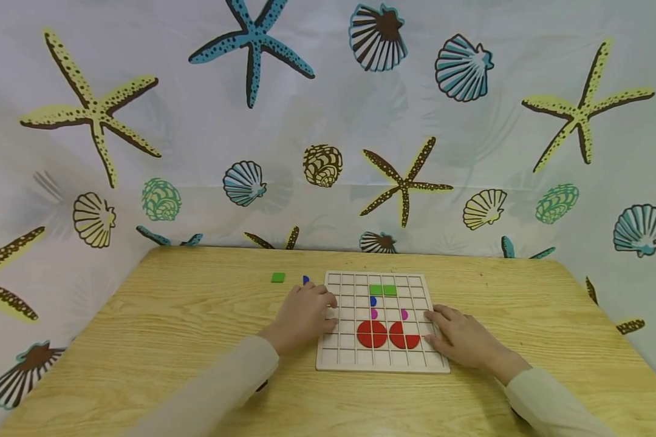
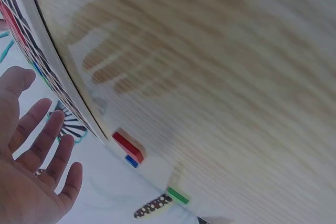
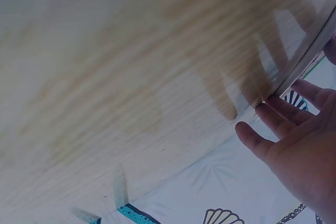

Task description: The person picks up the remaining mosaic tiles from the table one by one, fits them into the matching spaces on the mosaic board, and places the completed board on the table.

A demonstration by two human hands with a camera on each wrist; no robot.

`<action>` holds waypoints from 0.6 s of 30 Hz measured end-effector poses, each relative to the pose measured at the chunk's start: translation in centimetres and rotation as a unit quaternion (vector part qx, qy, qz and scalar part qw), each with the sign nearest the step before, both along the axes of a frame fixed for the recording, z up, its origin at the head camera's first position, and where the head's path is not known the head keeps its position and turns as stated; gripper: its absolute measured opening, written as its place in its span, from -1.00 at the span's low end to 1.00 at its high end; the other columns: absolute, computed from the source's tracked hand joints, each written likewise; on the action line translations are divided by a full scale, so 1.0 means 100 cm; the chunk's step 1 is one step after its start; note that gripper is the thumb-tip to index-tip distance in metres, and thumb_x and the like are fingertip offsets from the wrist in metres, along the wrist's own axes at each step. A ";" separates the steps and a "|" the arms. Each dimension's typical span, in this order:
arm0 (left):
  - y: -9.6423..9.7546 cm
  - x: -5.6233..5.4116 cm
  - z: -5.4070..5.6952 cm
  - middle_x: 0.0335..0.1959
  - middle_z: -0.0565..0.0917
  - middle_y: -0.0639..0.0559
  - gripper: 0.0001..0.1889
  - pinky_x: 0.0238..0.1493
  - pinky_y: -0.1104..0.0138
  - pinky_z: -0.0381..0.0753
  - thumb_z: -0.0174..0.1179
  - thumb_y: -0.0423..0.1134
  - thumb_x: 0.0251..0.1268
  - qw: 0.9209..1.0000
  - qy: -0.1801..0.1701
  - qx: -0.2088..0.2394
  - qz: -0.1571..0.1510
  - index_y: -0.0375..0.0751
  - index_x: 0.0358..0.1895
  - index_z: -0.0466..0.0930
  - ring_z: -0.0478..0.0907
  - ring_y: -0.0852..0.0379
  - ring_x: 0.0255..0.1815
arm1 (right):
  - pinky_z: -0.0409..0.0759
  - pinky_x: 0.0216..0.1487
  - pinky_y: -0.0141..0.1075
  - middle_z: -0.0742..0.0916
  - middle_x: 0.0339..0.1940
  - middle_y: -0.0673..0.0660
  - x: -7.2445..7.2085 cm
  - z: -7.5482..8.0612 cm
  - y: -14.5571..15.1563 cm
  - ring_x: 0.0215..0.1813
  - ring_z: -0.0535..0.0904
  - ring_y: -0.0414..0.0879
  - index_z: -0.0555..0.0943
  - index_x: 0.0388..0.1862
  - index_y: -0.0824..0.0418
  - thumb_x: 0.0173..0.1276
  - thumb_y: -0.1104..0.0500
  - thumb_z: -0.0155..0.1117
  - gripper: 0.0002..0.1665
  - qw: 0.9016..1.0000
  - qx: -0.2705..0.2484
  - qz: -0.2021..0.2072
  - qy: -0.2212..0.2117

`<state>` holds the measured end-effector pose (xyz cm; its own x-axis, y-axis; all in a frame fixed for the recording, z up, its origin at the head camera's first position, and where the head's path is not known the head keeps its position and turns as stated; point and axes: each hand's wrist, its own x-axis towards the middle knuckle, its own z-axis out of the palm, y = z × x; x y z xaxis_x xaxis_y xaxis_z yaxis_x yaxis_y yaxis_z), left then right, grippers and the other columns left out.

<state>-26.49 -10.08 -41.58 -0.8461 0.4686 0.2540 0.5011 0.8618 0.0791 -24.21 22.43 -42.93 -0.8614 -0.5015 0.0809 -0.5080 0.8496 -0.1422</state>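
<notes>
Board (image 1: 347,358), pale and squared off with grid lines, lay flat on the table between the two hands. It looked stiff and fairly light, probably wood, so its two side edges seemed the best places to take hold; a level grip would have suited it, since the small pieces in its cells were likely loose and apt to slide if it tipped. Those pieces — red quarter-rounds (image 1: 379,328), magenta half-rounds (image 1: 374,314), a blue piece (image 1: 373,301) and green squares (image 1: 390,290) — looked hard, smooth and very light, easiest to pinch by their rims.

At its right edge, the right hand (image 1: 464,337) had its fingers extended and spread, the fingertips against the side, not wrapped around anything. Across from it, the left hand (image 1: 306,309) was loosely spread, thumb well away from the fingers, and gripped nothing; whether its fingertips touched the board I could not tell.

Beyond the left hand, a loose red piece (image 2: 127,147) lay just beside a loose blue piece (image 2: 132,161), with a loose green square (image 1: 277,277) farther left. All rested on the smooth wooden table (image 1: 169,364), backed by a shell-printed cloth (image 1: 284,133).
</notes>
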 end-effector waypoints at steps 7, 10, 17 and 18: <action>-0.024 -0.007 -0.001 -0.25 0.62 0.07 -0.73 -0.14 0.09 0.48 0.28 0.00 0.03 1.000 0.016 0.011 0.017 -0.06 -0.26 0.63 0.49 0.02 -0.22 | 0.33 0.14 0.15 0.42 0.27 0.29 0.000 0.001 0.000 0.25 0.38 0.22 0.36 0.28 0.21 0.35 -0.09 0.03 -0.39 1.000 0.002 -0.001 -0.002; -0.035 -0.011 -0.003 -0.30 0.60 0.09 -0.73 -0.16 0.09 0.49 0.28 0.01 0.03 0.999 0.018 0.016 0.025 -0.05 -0.26 0.62 0.46 0.07 -0.28 | 0.33 0.14 0.15 0.42 0.27 0.29 0.000 0.000 0.000 0.25 0.37 0.21 0.35 0.28 0.21 0.35 -0.09 0.03 -0.38 1.000 0.000 -0.001 -0.002; -0.051 -0.018 -0.007 -0.28 0.60 0.07 -0.74 -0.14 0.07 0.45 0.26 0.00 0.03 0.998 0.005 0.007 0.063 -0.04 -0.25 0.61 0.47 0.05 -0.25 | 0.33 0.15 0.16 0.42 0.27 0.29 0.000 -0.001 0.000 0.25 0.37 0.22 0.35 0.28 0.21 0.35 -0.10 0.03 -0.37 1.000 -0.002 -0.002 -0.003; -0.053 -0.019 -0.007 -0.29 0.60 0.06 -0.74 -0.16 0.07 0.45 0.25 -0.01 0.03 0.998 0.007 -0.001 0.067 -0.05 -0.25 0.61 0.47 0.05 -0.26 | 0.33 0.14 0.16 0.42 0.27 0.30 -0.001 -0.001 0.000 0.25 0.37 0.22 0.35 0.28 0.22 0.35 -0.10 0.03 -0.37 1.000 -0.002 -0.001 -0.003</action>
<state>-28.35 -15.35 -42.25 -0.8976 0.3522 0.2651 0.3826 0.9211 0.0720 -24.27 22.47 -43.01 -0.8628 -0.4994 0.0784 -0.5054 0.8500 -0.1485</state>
